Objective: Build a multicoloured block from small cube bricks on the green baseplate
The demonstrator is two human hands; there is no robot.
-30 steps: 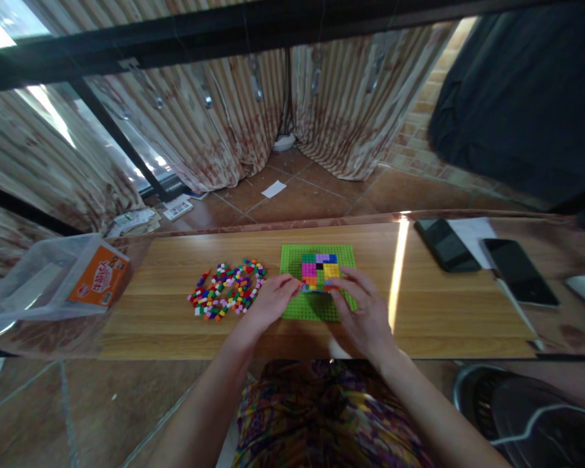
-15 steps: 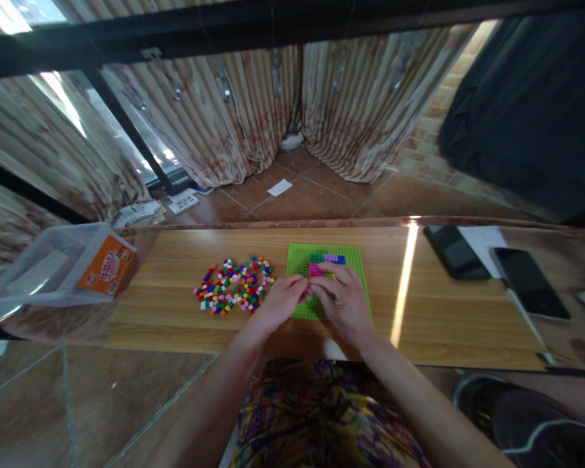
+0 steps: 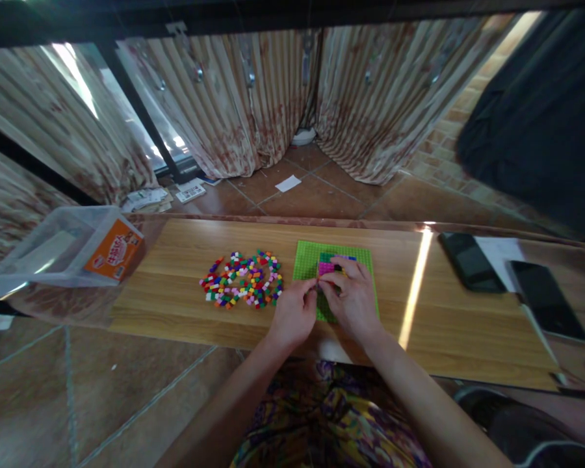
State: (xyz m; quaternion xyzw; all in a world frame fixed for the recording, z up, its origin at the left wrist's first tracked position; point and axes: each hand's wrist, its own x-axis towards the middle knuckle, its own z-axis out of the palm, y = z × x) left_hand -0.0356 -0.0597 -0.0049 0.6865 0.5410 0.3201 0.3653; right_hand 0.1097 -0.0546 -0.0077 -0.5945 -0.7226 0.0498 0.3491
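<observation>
A green studded baseplate (image 3: 305,255) lies on the wooden board. On it sits a block of small bricks (image 3: 325,267) in magenta, green, blue and other colours, partly covered by my right hand. My left hand (image 3: 296,313) is over the plate's left side, thumb and forefinger pinched together. My right hand (image 3: 353,296) reaches over the plate from the right, its fingertips pinched and meeting those of the left hand at the block's left edge. Whatever sits between the fingertips is too small to name. Left of the plate spreads a heap of loose coloured bricks (image 3: 244,281).
A clear plastic tub (image 3: 53,250) with an orange label stands at the far left. Two dark phones (image 3: 472,261) and white paper (image 3: 500,257) lie at the right of the wooden board (image 3: 175,292). A strip of sunlight crosses the board. Curtains hang behind.
The view has shifted slightly, moving the scene to the right. My left hand has turned, its fingers now bent more upright beside the right fingertips. Both hands stay over the baseplate.
</observation>
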